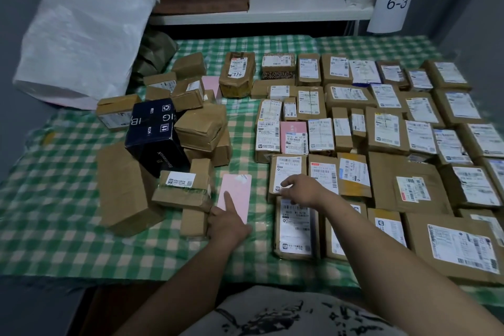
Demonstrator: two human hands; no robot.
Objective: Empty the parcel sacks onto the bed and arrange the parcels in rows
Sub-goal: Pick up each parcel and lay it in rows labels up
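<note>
Step in hand: sacks looked emptied, and the sorting of loose parcels into rows was under way, well along but not done.
Left grip (pixel 227 222): index finger out straight, pressing down on the flat pink paper parcel (pixel 237 194). The other fingers were tucked under and nothing was held.
Right grip (pixel 301 189): lay over the near left corner of the brown cardboard parcel with a white label (pixel 287 169), thumb on top. I could not tell whether it pinched that corner or only rested there.
Pink parcel and grip: it lay flat on the green-and-white checked bed cover (pixel 68 199) under the left fingertip. It sat in the gap between the loose heap and the rows, just beside the row's end.
Next move, my call: slide or lift the pink parcel right, square it against the labelled box, label side up, and avoid nudging the neighbours.
Loose heap of brown boxes (pixel 201 125): tumbled left of centre around a dark blue printed carton (pixel 155 131), tilted every way and still unsorted.
Rows of labelled parcels (pixel 387 123): edge to edge across the right half of the bed, labels upward.
White woven sack (pixel 81 35): slumped at the far left corner, contents hidden.
Far shelf (pixel 300 0): white, with one brown parcel on it and a hanging "6-3" sign (pixel 396 3) to its right.
</note>
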